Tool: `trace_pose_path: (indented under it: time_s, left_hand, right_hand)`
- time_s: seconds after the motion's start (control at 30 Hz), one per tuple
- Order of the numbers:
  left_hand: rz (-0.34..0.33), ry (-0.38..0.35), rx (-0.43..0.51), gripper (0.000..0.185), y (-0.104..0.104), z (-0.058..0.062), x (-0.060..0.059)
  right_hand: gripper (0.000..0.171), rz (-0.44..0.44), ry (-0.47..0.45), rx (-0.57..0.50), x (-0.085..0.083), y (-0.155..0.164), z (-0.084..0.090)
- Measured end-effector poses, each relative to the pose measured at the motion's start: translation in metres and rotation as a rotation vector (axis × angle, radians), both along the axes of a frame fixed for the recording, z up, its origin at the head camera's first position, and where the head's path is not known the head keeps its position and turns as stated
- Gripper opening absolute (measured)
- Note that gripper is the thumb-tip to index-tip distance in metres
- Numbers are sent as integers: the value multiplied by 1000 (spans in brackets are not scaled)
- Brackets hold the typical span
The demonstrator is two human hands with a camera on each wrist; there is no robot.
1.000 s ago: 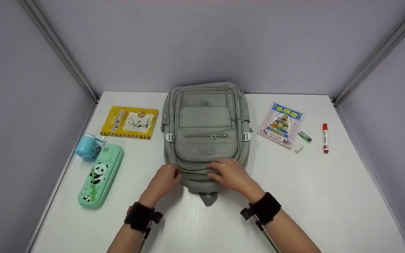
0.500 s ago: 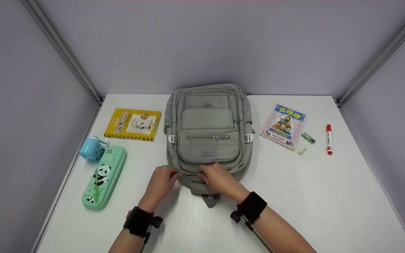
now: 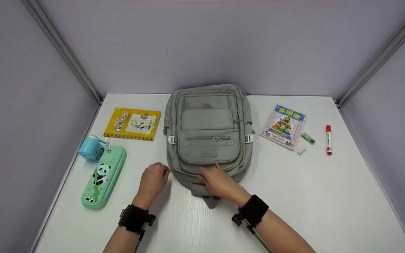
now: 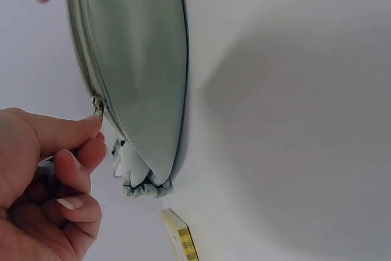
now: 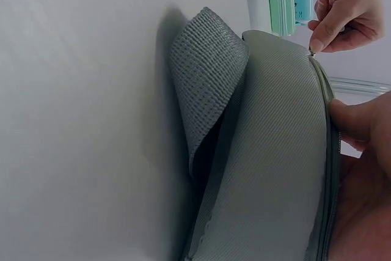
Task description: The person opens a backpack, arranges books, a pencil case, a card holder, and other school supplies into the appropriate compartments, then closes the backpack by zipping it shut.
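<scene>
Two bare forearms, no sleeves, reach in from six o'clock. Each wrist wears a broad black fabric band carrying a small black camera mount on its inner side. The left hand point(image 3: 153, 179) band bears a tiny red tab at its nine o'clock edge; a thin green cable trails from the right hand point(image 3: 218, 181) band. Fingernails short, unpainted.

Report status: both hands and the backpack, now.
Left hand pinches zipper pull at backpack's near left corner. Right hand presses down on backpack's near end. Zipper path unobstructed; pencil case lies apart, to the left.
</scene>
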State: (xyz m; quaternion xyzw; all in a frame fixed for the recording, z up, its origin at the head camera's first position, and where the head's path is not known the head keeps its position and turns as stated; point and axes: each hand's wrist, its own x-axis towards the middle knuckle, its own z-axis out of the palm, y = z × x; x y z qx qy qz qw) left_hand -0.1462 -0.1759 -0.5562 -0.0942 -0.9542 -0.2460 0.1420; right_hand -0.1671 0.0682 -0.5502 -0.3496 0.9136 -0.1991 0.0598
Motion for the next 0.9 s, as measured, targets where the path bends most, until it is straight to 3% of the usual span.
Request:
trace_pose_path:
  time_s: [0.33, 0.53, 0.77, 0.9]
  left_hand:
    - [47, -50, -26, 13, -6, 1, -15]
    - [62, -90, -72, 11, -11, -3, -33]
    - [88, -159, -106, 17, -16, -5, -52]
    - [102, -156, -166, 17, -16, -1, -66]
  right_hand:
    - [18, 31, -21, -20, 3, 5, 1]
    - [16, 57, 39, -5, 3, 5, 0]
    - [11, 77, 34, 34, 3, 6, -2]
    - [11, 84, 36, 49, 3, 6, -2]
